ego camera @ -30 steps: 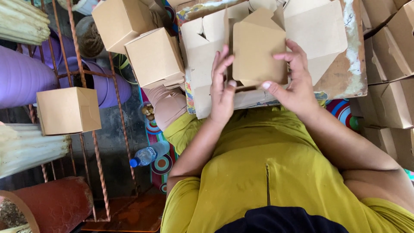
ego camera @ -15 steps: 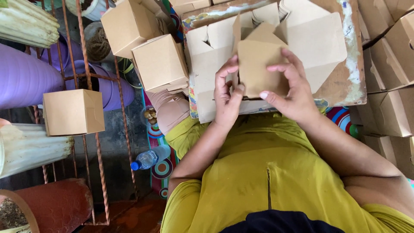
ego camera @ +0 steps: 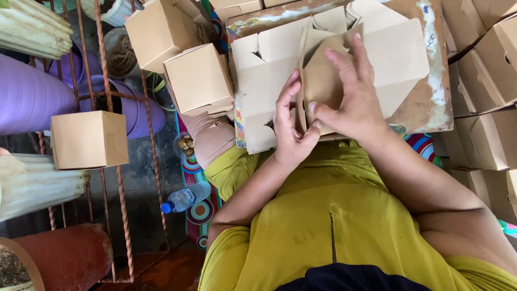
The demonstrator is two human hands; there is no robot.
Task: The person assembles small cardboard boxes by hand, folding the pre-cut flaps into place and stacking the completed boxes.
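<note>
- Half-folded brown cardboard box (ego camera: 323,81): held upright-ish over the flat cut cardboard blank (ego camera: 264,81), itself lying on a worn wooden board (ego camera: 433,91) across the lap.
- Right hand (ego camera: 350,102): laid flat over the near face of the box, fingers spread and extended away from the body, thumb tucked under toward the lower left corner. Covers most of the panel; clamping rather than pinching.
- Left hand (ego camera: 291,132): set just left of the box, fingers pressed together and pointing up along the left vertical edge, fingertips touching the fold line. Grip on the hidden side cannot be confirmed.
- Key relation: box lies between both hands, directly ahead of the fingers, long axis running away from the body; fold edge sits against the left fingers, panel face under the right palm. Right hand nearer to the box centre, left hand nearer to the seam.
- Surroundings: finished plain brown cardboard cube boxes stacked upper left (ego camera: 199,78), one more (ego camera: 89,139) resting on a rusty metal rod frame (ego camera: 121,199); further boxes along the right margin (ego camera: 484,140).
- Also noted: clear plastic water bottle with blue cap (ego camera: 183,199) on the floor, purple plastic pots (ego camera: 32,97), terracotta-red pot (ego camera: 64,258), yellow-green garment (ego camera: 323,215) of the wearer.
</note>
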